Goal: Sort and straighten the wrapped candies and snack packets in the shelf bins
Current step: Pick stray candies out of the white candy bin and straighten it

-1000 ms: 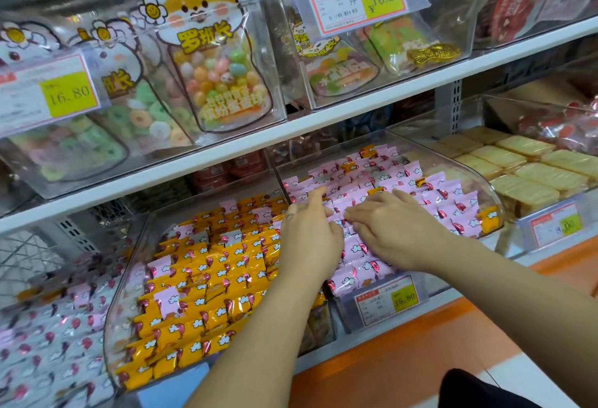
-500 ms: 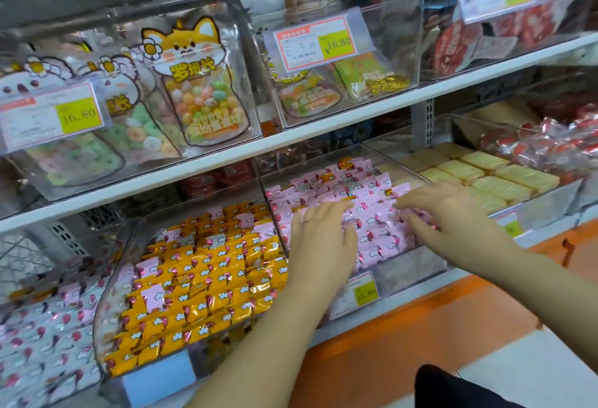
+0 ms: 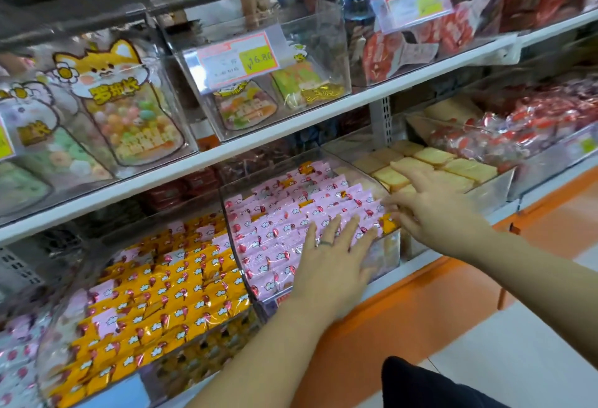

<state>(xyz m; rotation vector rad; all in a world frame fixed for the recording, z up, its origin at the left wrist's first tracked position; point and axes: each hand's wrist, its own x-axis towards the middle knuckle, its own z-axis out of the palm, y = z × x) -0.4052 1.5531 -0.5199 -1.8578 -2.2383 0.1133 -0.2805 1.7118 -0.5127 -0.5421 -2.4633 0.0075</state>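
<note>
Both spread over pink candies (image 3: 281,213): left hand (image 3: 333,265), right hand (image 3: 433,210).

Forearms (image 3: 259,343) bare all the way up here; a thin silvery ring (image 3: 325,243) sits on a finger of the left grip (image 3: 333,265), black clothing (image 3: 420,385) showing below it.
</note>
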